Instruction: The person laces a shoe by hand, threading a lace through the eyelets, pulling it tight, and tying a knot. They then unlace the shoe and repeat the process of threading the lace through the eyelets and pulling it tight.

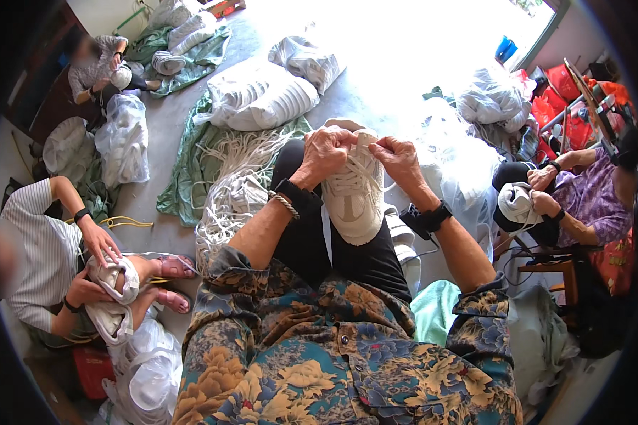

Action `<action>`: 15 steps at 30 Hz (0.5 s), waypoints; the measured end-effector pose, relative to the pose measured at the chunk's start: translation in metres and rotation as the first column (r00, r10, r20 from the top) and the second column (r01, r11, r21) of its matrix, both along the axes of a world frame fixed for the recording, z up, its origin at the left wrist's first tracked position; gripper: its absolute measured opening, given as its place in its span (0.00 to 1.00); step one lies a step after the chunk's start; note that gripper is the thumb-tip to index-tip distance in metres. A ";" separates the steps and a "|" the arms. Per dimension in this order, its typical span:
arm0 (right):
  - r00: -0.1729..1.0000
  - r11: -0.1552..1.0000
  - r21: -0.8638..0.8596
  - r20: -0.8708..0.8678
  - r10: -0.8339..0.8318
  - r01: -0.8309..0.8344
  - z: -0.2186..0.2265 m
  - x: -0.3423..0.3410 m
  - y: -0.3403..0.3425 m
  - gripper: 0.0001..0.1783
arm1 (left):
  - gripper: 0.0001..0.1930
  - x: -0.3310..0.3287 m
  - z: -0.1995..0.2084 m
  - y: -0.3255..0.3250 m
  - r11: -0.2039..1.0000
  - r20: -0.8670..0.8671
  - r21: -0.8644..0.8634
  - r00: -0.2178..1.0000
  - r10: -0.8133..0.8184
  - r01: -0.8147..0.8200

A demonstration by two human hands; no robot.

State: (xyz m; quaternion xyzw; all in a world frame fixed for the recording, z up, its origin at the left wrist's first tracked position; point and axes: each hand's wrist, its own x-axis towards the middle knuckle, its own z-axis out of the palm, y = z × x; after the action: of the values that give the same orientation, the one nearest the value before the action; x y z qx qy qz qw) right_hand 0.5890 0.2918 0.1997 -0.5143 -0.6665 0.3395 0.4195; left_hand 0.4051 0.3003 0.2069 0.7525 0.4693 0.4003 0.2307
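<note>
A cream-white sneaker (pixel 354 202) rests on my black-trousered thighs, its toe pointing toward me. White laces cross its upper. My left hand (pixel 325 154) is closed at the left side of the shoe's opening, with thumb and finger pinching near the top eyelets. Opposite it, my right hand (pixel 400 159) pinches a shoelace by the tongue, fingers bent. The exact spot each fingertip grips is small and partly hidden. Left of my knees lies a large heap of loose white laces (pixel 237 184) on green sheeting.
Bagged white shoe parts (pixel 262 95) lie ahead on the floor. Clear plastic bags (pixel 450 163) stand right of my legs. Three people sit nearby with white shoes: a striped-shirted person (pixel 39 248) at left, one far left, one in purple (pixel 592 195) at right. Red bags (pixel 556 95) pile up at far right.
</note>
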 end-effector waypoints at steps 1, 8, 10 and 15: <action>1.000 1.000 -0.001 0.004 0.001 -0.001 -0.001 0.001 0.000 0.13 | 0.09 0.000 0.000 0.000 1.000 0.004 -0.001 1.000 0.001 -0.001; 0.918 0.916 0.401 0.374 -0.134 -0.029 0.015 -0.020 -0.011 0.10 | 0.10 0.000 -0.002 -0.002 0.999 0.068 0.033 0.998 0.007 -0.009; 0.859 0.814 0.558 0.486 -0.161 -0.163 0.017 -0.023 -0.011 0.10 | 0.10 -0.001 -0.005 -0.001 0.997 0.092 0.074 0.996 0.010 -0.017; 0.937 0.986 0.124 0.345 0.061 -0.110 0.024 -0.007 0.001 0.11 | 0.10 0.003 -0.004 0.000 0.997 0.072 -0.005 0.995 0.074 -0.074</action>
State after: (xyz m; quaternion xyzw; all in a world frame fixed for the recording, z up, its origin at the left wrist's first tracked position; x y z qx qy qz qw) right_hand 0.5817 0.2924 0.2233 -0.5048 -0.7729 0.2155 0.3183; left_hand 0.4081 0.3002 0.2025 0.7194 0.4887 0.4348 0.2336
